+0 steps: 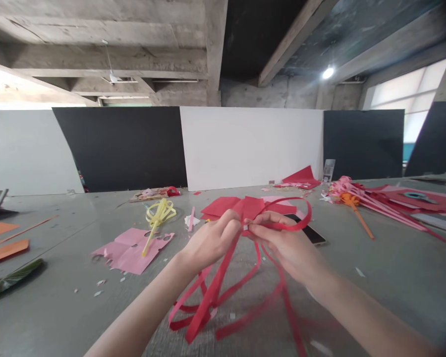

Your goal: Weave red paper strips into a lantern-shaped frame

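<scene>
Both hands meet in the middle, over a bunch of red paper strips (212, 292) bent into loops. My left hand (218, 237) is closed, pinching the strips where they gather. From the other side my right hand (280, 238) pinches the same gathering point, and a red loop (309, 210) curves out above its fingers. A small whitish piece (246, 227) shows between the fingertips; its kind is unclear. Long strip ends hang towards me, some blurred. Just behind the hands lies folded red paper (223, 206). The exact grip is partly hidden by the fingers.
A yellow looped paper flower (160, 213) rests on cut pink paper (134, 250) at left. Behind my right hand lies a phone (315, 235). At right are pink strips (386, 208), an orange flower (351, 200) and scissors (416, 197). Panels (252, 146) stand behind the table.
</scene>
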